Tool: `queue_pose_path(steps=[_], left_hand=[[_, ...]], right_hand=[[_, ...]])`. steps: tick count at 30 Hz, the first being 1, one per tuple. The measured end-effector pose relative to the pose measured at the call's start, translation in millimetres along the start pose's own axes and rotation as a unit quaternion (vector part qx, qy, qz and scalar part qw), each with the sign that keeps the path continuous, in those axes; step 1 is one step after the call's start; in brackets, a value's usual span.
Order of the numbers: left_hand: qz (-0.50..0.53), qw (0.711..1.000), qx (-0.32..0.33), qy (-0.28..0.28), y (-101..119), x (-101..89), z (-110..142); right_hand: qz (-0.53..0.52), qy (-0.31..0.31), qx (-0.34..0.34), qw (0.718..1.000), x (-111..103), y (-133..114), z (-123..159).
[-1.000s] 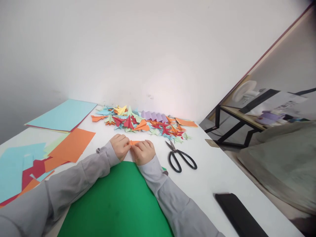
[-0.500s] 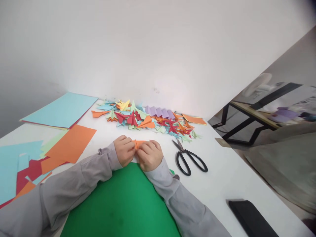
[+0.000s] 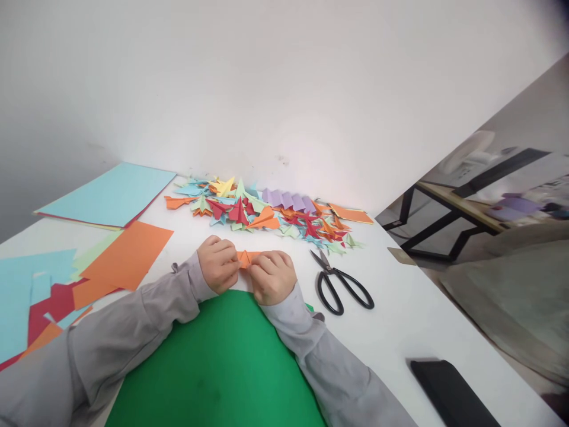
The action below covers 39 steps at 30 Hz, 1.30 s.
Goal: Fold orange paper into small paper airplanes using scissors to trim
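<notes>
Between my two hands is a small folded piece of orange paper point(image 3: 246, 258), with a crease showing in its middle. My left hand point(image 3: 219, 265) pinches its left end, and my right hand point(image 3: 273, 276) grips the right end; the fingers hide both ends. A large green sheet point(image 3: 217, 362) lies just below the hands on the white table. Beyond them stretches a pile of small folded paper planes point(image 3: 264, 218) in several colours. To the right of my right hand lie black-handled scissors point(image 3: 329, 271), their blades slightly apart and pointing away.
Blue sheets point(image 3: 109, 193) are stacked at the back left. Nearer, orange sheets point(image 3: 133, 255) overlap red, green and blue scraps. A purple pleated paper point(image 3: 288, 200) sits in the pile by the wall. A black flat object point(image 3: 451, 391) lies at the front right.
My hands have drawn slightly apart, the left one shifting left and a little upward. More of the folded orange paper and its crease now shows between them.
</notes>
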<state>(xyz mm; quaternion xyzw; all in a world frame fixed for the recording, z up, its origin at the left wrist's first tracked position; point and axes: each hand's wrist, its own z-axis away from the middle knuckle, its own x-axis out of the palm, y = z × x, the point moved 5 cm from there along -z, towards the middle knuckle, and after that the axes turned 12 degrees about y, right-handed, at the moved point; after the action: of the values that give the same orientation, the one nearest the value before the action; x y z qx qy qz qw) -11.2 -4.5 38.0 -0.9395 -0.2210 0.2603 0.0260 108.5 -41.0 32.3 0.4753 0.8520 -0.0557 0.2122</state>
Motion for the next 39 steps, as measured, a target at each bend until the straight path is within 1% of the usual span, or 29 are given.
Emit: queue_pose_path(steps=[5,7,10,12,14,16,20,22,26,29,33,36,39], left_hand=[[-0.015,0.999,-0.024,0.045,-12,-9.4,-1],[-0.012,0.998,-0.032,0.058,-13,-11.6,-1],[-0.004,0.999,-0.034,0.033,-7,-6.5,-2],[0.003,1.0,-0.026,0.01,-1,-0.5,-2],[0.009,1.0,-0.013,0.004,4,3.6,-1],[0.01,1.0,-0.009,0.012,4,4.6,1],[0.018,0.999,-0.015,0.026,0,2.2,2],[0.023,0.999,-0.015,0.027,0,1.4,2],[0.025,0.999,-0.006,0.02,5,2.1,-1],[0.027,0.999,-0.009,0.017,8,2.7,-2],[0.033,0.999,-0.002,0.023,12,2.6,-3],[0.039,0.999,0.016,0.021,15,3.5,-2],[0.043,0.999,0.019,0.028,14,3.4,-3]], right_hand=[[0.02,0.013,0.018,1.0,-2,19,9],[0.028,0.016,0.018,0.999,-1,24,12],[0.025,0.01,0.012,1.0,2,19,11],[0.011,0.008,0.011,1.0,2,12,8],[-0.005,0.006,0.015,1.0,2,6,6],[-0.013,0.0,0.032,0.999,1,6,5],[-0.014,-0.007,0.078,0.997,0,14,8],[-0.018,0.004,0.072,0.997,0,15,9],[-0.016,0.027,0.024,0.999,-2,8,5],[-0.02,0.042,0.007,0.999,-3,3,1],[-0.041,0.061,0.014,0.997,-5,0,-2],[-0.059,0.064,0.022,0.996,-6,-1,-2],[-0.067,0.062,0.032,0.995,-7,0,-2]])
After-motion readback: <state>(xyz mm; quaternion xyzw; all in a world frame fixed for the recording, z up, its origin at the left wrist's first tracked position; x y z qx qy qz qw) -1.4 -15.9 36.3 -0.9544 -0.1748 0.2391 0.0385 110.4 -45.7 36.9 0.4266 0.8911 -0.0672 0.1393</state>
